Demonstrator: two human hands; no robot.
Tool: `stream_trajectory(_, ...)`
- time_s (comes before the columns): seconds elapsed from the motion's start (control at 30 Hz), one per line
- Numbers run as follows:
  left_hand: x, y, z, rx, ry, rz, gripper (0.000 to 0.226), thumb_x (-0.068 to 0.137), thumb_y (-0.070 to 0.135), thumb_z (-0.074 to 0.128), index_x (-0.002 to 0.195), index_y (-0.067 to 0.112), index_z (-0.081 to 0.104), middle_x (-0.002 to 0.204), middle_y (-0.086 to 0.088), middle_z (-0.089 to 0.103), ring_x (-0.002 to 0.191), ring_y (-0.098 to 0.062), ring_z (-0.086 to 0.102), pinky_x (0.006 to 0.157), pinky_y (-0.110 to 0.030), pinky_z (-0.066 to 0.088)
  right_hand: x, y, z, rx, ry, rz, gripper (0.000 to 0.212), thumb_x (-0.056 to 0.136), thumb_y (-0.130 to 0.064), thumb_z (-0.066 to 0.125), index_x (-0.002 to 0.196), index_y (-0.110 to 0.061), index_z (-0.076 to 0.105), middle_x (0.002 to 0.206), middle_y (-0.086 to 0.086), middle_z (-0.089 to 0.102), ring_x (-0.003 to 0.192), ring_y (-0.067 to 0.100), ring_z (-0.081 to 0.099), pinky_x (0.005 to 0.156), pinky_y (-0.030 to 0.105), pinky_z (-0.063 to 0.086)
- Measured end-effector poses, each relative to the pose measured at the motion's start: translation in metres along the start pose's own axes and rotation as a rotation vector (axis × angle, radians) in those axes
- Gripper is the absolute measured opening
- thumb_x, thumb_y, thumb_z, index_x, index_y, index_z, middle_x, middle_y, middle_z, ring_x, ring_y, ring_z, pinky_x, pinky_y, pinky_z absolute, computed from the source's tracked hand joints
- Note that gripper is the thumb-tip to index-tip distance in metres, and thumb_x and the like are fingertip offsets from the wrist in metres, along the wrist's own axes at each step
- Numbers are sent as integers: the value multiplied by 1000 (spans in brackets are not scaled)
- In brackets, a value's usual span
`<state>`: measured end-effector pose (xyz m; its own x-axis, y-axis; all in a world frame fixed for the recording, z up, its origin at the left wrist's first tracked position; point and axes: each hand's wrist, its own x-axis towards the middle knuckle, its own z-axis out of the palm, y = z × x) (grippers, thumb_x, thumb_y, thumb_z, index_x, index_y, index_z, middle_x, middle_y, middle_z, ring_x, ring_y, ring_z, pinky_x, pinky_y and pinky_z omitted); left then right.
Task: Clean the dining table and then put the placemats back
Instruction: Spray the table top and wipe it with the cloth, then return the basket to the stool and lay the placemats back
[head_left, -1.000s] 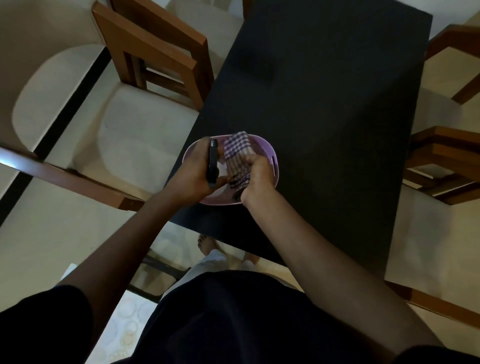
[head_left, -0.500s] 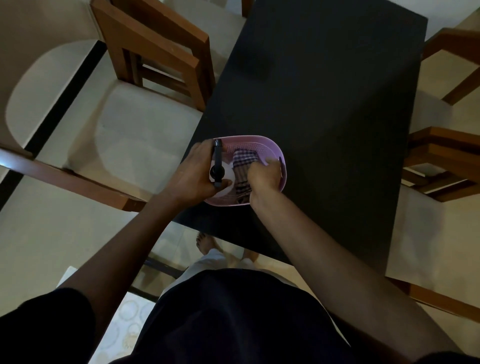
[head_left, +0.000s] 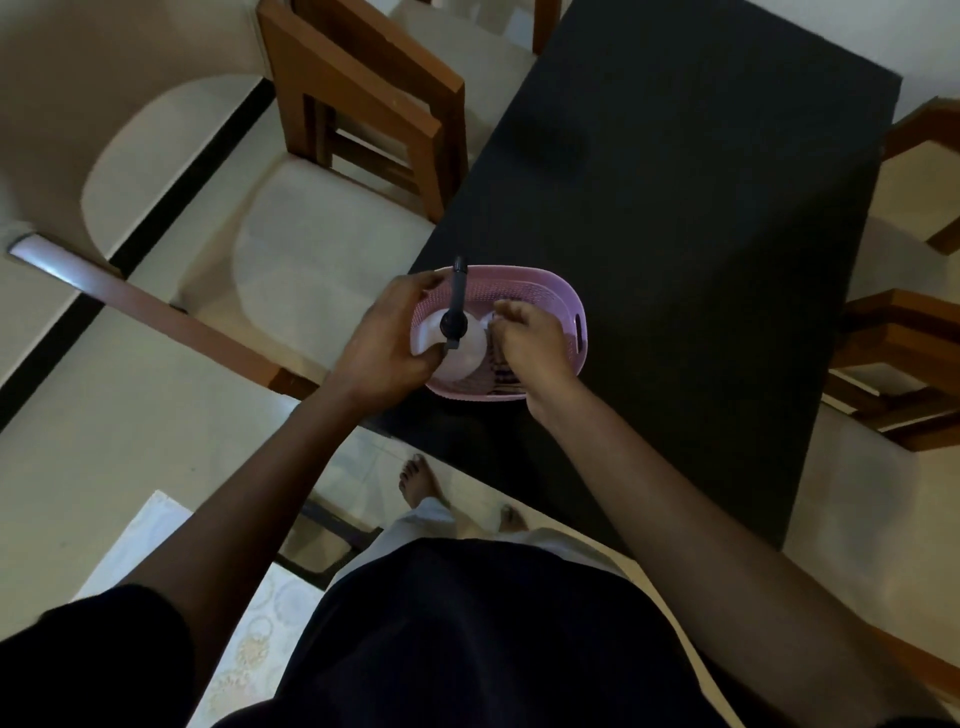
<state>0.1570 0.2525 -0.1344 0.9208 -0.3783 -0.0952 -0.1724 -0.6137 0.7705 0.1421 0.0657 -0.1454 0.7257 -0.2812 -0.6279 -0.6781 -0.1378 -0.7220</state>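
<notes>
**Both hands at the pink basket on the dark table**

A pink perforated basket (head_left: 563, 306) stands on the dark dining table (head_left: 675, 218), near the table's edge closest to the person. The left hand (head_left: 384, 343) is closed around a white spray bottle (head_left: 460, 345) with a dark nozzle head (head_left: 457, 306), holding it upright inside the left part of the basket; the thumb lies under the trigger and the fingers wrap the far side. Just to the right of that hand, the right hand (head_left: 530, 340) reaches down into the basket with its fingers curled and pinched together. Whether it grips anything cannot be told, as the fingertips are turned away. Below the right hand, at the basket's floor, a checked cloth (head_left: 501, 376) shows as a dark-striped patch, partly hidden by the wrist.

Beyond the left hand a wooden chair (head_left: 363, 104) with a pale cushion is drawn up at the table's side. Further wooden chairs (head_left: 893, 358) stand out past the right hand. The table surface ahead of both hands is bare and dark.
</notes>
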Motion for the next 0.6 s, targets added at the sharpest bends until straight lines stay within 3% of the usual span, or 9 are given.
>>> stream_trajectory(0.13, -23, 15, 3, -5, 84, -57, 73, 89, 28, 76, 153, 15, 44, 151, -8, 52, 137, -23, 52, 112, -42, 48, -14, -1, -14, 58, 20, -96, 37, 102, -14, 60, 136, -25, 65, 133, -10, 65, 115, 7, 62, 96, 31, 55)
stream_trajectory(0.3, -58, 36, 23, -7, 235, -123, 65, 89, 30, 73, 148, 15, 50, 147, -6, 55, 133, -20, 54, 110, -46, 51, -42, 10, -34, 90, 22, -289, 34, 101, -11, 60, 131, -27, 66, 126, -13, 67, 113, 4, 65, 103, 36, 57)
stream_trajectory(0.47, -106, 52, 51, -64, 431, -136, 54, 92, 31, 71, 142, 16, 56, 139, -2, 59, 125, -14, 57, 103, -36, 53, -77, 29, -46, 46, -66, -548, 30, 102, -12, 63, 131, -21, 64, 130, -10, 65, 120, 4, 63, 102, 27, 56)
stream_trajectory(0.6, -159, 52, 73, -144, 549, -286, 49, 96, 32, 72, 141, 24, 56, 139, 5, 60, 124, -8, 60, 96, -35, 58, -111, 56, -34, -19, -210, -669, 22, 102, -15, 62, 123, -18, 66, 123, -9, 65, 115, 2, 63, 98, 24, 57)
